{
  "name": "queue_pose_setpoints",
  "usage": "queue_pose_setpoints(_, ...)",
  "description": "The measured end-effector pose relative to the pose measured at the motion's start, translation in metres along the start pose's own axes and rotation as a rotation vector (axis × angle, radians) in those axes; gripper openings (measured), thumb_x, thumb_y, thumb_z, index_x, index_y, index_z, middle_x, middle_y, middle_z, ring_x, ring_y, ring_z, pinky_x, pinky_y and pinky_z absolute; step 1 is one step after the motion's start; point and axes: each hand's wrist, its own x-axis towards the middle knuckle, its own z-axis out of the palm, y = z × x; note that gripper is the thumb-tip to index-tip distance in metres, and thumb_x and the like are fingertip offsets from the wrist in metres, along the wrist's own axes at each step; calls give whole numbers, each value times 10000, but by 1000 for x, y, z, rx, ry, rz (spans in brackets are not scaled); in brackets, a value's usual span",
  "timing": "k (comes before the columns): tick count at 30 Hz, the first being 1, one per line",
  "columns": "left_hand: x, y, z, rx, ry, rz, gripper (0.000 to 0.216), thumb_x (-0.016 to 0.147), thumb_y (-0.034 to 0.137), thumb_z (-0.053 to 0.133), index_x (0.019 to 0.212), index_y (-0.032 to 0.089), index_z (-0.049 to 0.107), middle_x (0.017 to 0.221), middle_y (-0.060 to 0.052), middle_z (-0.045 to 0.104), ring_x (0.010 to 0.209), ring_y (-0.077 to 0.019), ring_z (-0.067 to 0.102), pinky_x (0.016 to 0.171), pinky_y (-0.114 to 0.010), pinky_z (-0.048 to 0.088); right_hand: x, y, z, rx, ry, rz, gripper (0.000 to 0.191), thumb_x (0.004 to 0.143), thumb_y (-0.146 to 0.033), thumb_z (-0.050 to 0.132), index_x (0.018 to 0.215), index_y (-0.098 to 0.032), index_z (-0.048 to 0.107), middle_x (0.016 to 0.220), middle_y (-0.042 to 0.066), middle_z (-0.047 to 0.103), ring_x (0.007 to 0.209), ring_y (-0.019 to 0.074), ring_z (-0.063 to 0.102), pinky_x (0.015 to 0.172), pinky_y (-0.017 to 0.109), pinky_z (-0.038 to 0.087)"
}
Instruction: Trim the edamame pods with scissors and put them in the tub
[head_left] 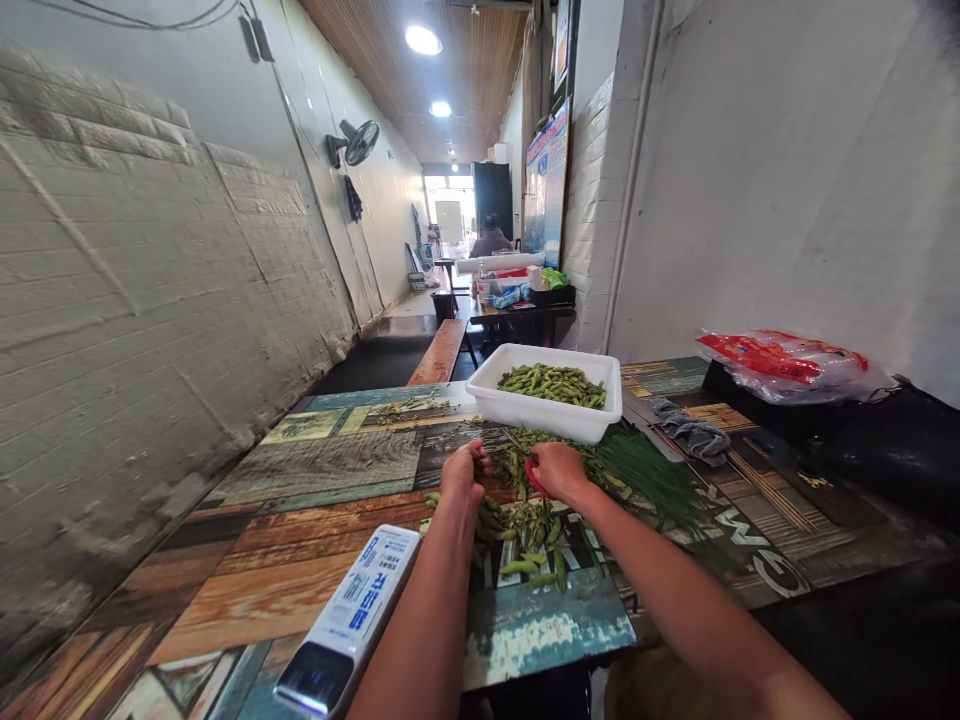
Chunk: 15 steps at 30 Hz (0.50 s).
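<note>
My right hand [559, 468] is wrapped round the red handle of a pair of scissors [536, 480], its blades pointing up and left toward a white plastic tub. Just left of it, my left hand [463, 470] has its fingers curled together; whatever they hold is hidden. Loose green soybean pods [541, 565] and trimmed bits lie on the table around and below both hands. The white tub [540, 422] behind the hands holds a heap of green pods [553, 382].
A white box-shaped device with blue print [356, 605] lies left of my left forearm. Long green strands [649, 470], a grey cloth [690, 430] and thin sticks [772, 490] are at the right, near a red-printed plastic bag [787, 358]. A person [491, 240] sits farther back.
</note>
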Motion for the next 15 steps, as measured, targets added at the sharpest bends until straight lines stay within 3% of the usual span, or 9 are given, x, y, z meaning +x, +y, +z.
queue_pose_setpoints(3,-2,-7,0,100,-89,-9,81,684,134,612,760,111,628,460,60,396,326,-36,231,348,-172,101,3,10,-8,168,-13,-1,146,761,-192,529,679,-131,633,691,84,674,697,195,641,598,241,427)
queue_pose_setpoints(7,-1,-20,3,309,-292,76,382,554,299,832,843,79,715,454,51,432,365,-32,272,385,-183,116,0,19,-8,425,-97,-43,144,767,-244,455,698,-163,552,485,-45,495,410,93,492,441,192,374)
queue_pose_setpoints(10,2,-27,5,344,-299,106,542,444,388,890,848,71,718,470,32,479,380,-40,311,399,-191,148,-4,19,-4,602,-152,-64,135,742,-305,449,699,-186,497,450,-83,413,333,70,399,382,189,340)
queue_pose_setpoints(15,1,-28,6,300,-333,102,535,440,416,891,807,87,683,428,59,430,348,-39,291,385,-196,120,-7,15,-5,851,-227,-49,233,681,-407,531,617,-206,431,423,-95,367,327,67,355,360,198,286)
